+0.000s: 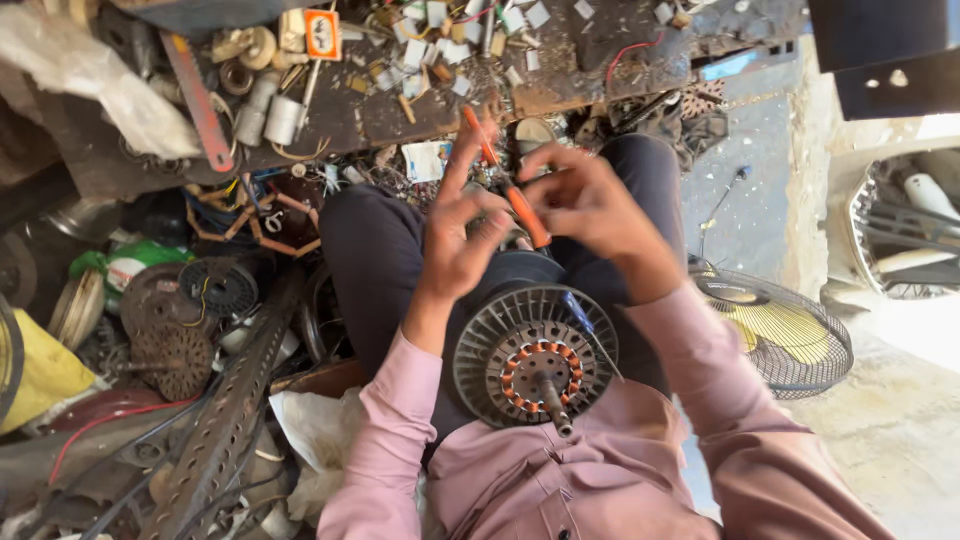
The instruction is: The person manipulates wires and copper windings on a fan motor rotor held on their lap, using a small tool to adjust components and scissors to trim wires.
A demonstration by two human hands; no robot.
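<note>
Item: orange-handled screwdriver (510, 195), long axis ran far-left to near-right, tip down at fan motor (533, 355) on lap. Left hand (465, 235) fingers pinched shaft; right hand (590, 205) curled round handle, nearer. Fan guard (790, 335) lay right.

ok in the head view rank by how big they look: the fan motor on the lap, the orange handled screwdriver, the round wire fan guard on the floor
1. Round wire fan guard, partly hidden by the sleeve, and fan motor: look about alike, and the motor is nearer the camera, so no ranking.
2. Orange handled screwdriver, clearly smallest, in the right hand beside the left hand.
</note>
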